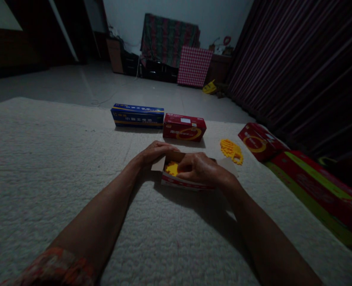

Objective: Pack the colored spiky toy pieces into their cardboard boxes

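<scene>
An open red-and-white cardboard box (188, 183) lies in front of me on the quilted cloth, its end flaps folded outward. A yellow toothed plastic piece (172, 169) shows inside at the left. My left hand (158, 152) grips the box's far left corner, fingers along the back wall. Curled down into the box, my right hand (198, 167) has its thumb and fingers closed at the yellow piece; its palm hides the rest of the inside. Further right on the cloth lie several joined yellow plastic pieces (231, 151) with scalloped edges.
Beyond the open box stand a blue box (137, 117) and a closed red box (184, 129). To the right are another red box (257, 142) and a large red-and-green carton (315, 190) along the cloth's edge. A dark curtain (295, 59) hangs behind them.
</scene>
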### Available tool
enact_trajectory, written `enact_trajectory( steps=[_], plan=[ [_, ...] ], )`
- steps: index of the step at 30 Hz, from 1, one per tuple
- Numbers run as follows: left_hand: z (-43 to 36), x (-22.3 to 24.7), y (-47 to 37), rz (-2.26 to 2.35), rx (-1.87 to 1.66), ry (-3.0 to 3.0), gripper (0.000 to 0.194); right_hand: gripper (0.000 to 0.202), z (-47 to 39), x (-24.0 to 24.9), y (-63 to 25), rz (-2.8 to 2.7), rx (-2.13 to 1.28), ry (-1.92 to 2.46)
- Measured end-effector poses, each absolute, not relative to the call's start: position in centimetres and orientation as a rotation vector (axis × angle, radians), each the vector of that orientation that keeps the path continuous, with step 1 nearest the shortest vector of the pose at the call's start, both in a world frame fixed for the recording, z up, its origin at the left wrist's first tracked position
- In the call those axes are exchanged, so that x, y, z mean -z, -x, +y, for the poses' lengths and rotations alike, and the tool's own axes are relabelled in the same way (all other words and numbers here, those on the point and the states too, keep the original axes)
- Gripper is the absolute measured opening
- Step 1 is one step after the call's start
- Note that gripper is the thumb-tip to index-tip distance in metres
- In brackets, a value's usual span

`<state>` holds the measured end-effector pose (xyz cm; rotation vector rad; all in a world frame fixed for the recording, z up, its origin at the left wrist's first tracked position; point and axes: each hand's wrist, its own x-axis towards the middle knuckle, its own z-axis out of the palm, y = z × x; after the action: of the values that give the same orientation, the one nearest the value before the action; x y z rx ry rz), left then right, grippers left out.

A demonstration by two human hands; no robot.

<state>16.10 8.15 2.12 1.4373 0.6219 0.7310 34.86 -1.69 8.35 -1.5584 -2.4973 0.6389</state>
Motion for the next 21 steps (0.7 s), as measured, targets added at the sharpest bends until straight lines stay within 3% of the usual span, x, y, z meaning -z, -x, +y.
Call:
enact_trajectory(
  steps=[11, 21],
  plan=[
    [8.24, -1.95, -16.14, 0.62, -0.717, -1.428, 0.025, 0.012, -1.57, -7.69, -34.8, -2.576, -0.465, 1.47],
    [8.33, -2.07, -15.99, 0.632, -0.715, -1.46, 0.023, 0.019, -1.52, -8.44, -35.15, -2.617, -0.653, 1.261]
  ],
)
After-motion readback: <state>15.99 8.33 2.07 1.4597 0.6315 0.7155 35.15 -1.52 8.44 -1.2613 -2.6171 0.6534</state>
